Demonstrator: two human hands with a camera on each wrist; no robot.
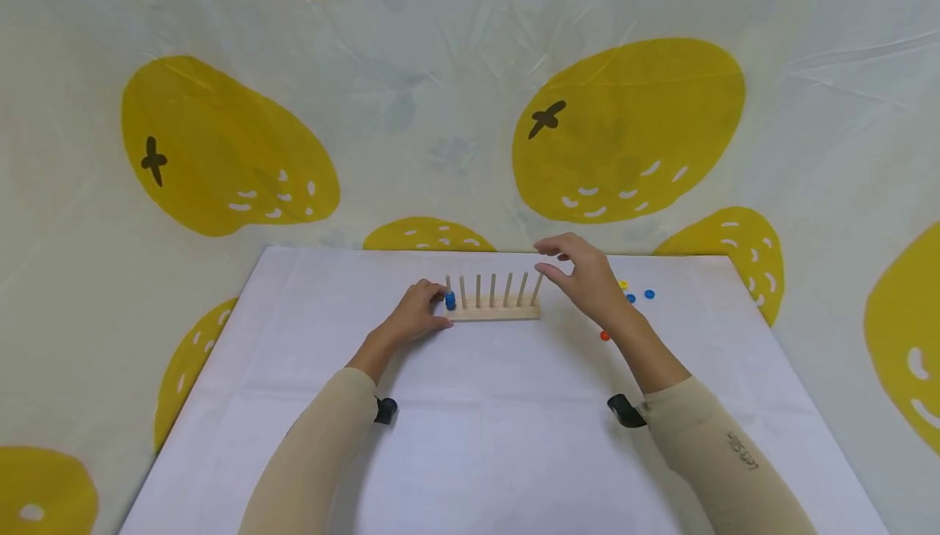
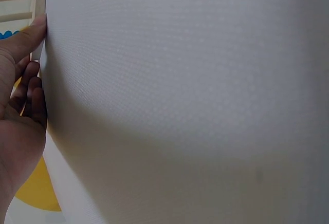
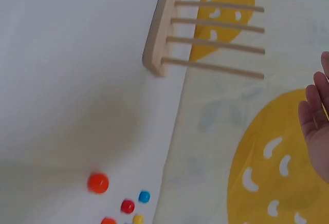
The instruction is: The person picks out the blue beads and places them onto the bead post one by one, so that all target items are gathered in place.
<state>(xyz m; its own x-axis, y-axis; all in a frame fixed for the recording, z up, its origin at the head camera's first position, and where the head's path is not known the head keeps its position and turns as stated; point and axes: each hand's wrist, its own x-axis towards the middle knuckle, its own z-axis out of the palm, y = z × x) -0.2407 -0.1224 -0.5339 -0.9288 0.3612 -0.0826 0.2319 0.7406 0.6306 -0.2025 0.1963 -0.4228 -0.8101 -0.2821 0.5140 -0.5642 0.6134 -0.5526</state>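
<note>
The left hand is gripping one end of a wooden rack standing on the table; the right hand is hovering near the other, thumb and fingers apart. Probably light and stiff, the rack is offering its base as surest hold.

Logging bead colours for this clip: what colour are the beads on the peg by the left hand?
Blue; the threaded beads show best in the head view.
</note>
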